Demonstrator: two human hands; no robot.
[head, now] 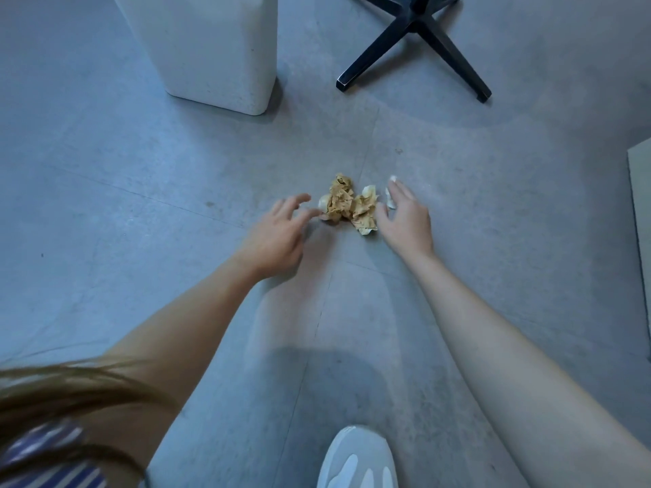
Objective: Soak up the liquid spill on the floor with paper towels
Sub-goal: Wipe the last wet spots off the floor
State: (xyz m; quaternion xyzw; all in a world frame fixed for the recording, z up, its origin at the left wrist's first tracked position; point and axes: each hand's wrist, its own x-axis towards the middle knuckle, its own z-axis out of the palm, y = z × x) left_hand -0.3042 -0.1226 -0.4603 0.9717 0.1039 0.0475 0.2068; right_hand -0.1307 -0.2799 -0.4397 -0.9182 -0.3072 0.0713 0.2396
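Two open hands, left hand [278, 237] and right hand [405, 220], flanking brown-soaked paper towels [348, 206].

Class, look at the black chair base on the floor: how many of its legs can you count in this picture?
4 legs on the black chair base: one toward the near left, one toward the near right, and two far ones cut by the top edge. More may be hidden.

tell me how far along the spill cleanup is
Mostly done: the crumpled, brown-stained paper towel wad has taken up liquid, and the grey floor around it shows no puddle. In hand: the left hand and right hand are open on either side of it. Left: gathering the wad and small white scraps.
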